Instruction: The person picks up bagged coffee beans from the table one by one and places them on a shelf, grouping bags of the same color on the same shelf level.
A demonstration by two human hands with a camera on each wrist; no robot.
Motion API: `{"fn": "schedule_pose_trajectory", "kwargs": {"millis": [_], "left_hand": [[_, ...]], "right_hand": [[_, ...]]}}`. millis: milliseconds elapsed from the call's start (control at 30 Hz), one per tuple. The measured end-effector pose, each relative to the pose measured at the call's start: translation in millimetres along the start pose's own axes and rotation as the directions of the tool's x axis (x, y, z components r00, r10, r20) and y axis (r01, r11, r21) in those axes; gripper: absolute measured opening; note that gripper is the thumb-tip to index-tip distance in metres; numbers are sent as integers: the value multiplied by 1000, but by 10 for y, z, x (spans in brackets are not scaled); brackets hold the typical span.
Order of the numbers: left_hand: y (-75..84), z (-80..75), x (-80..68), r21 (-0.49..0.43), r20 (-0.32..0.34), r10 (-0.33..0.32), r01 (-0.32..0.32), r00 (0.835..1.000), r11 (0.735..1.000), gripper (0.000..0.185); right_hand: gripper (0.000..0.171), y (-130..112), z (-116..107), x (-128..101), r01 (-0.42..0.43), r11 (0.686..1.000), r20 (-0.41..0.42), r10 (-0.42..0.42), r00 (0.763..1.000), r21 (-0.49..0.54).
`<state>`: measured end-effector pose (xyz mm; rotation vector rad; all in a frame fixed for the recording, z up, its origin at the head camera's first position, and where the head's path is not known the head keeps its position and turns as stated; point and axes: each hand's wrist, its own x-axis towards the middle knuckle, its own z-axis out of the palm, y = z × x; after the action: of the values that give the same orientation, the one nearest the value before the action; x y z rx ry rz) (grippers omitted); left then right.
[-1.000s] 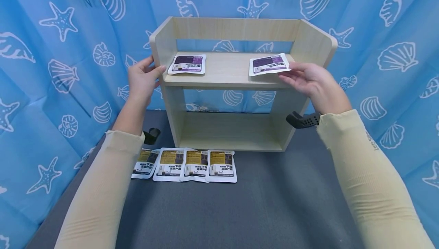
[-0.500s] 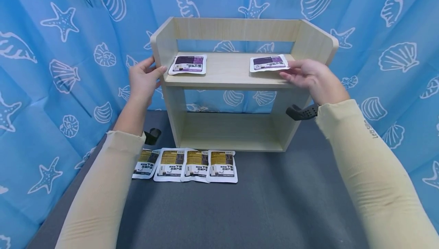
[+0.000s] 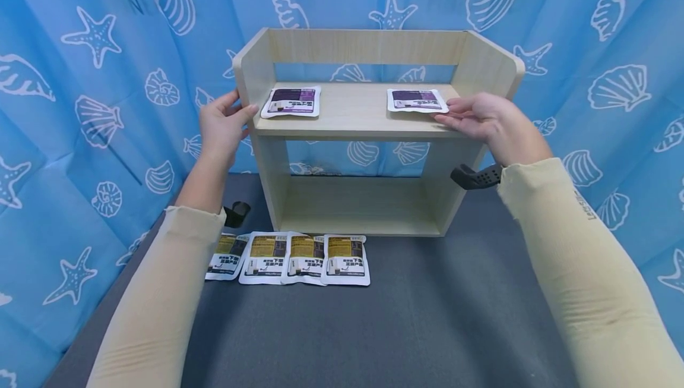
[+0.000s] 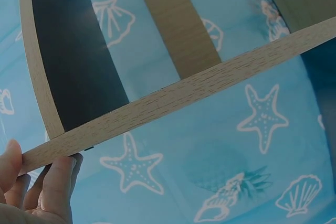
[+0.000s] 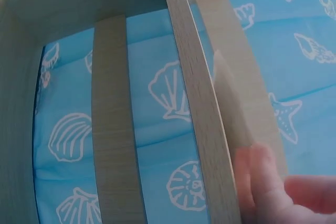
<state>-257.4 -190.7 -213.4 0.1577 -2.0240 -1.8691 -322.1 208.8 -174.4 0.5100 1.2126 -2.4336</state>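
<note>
Now the right purple pouch (image 3: 418, 101) lies on the upper level of the wooden shelf (image 3: 352, 109). My right hand (image 3: 487, 119), fingers slightly bent, is at its right edge; whether it pinches, I cannot tell. If a finger catches, this pouch may slide askew. My left hand (image 3: 223, 122) grips the side panel (image 3: 253, 73); pulling there could shift everything.

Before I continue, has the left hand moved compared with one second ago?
No. The left hand grips the wooden shelf at the same place on its left side.
</note>
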Motion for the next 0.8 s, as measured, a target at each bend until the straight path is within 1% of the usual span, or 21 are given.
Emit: {"fn": "schedule_pose_trajectory", "kwargs": {"millis": [67, 167, 333, 467, 667, 800], "left_hand": [[1, -2, -5, -3, 0, 4, -4, 1000, 1000, 50], [3, -2, -8, -8, -2, 1, -2, 1000, 1000, 50], [0, 0, -4, -8, -6, -1, 1, 1000, 1000, 50], [-7, 1, -4, -8, -6, 7, -7, 1000, 1000, 50], [-9, 1, -7, -8, -5, 2, -2, 1000, 1000, 50], [-7, 2, -18, -8, -9, 5, -5, 1000, 1000, 49]], "right_hand": [[66, 35, 11, -61, 9, 1000, 4, -9, 1000, 8], [67, 74, 23, -139, 25, 1000, 6, -25, 1000, -10], [64, 104, 55, -220, 64, 993, -19, -66, 998, -98], [63, 113, 77, -267, 106, 980, -4, -108, 994, -170], [64, 142, 76, -321, 156, 960, 24, -155, 988, -231], [64, 191, 57, -363, 211, 936, 27, -212, 977, -281]]}}
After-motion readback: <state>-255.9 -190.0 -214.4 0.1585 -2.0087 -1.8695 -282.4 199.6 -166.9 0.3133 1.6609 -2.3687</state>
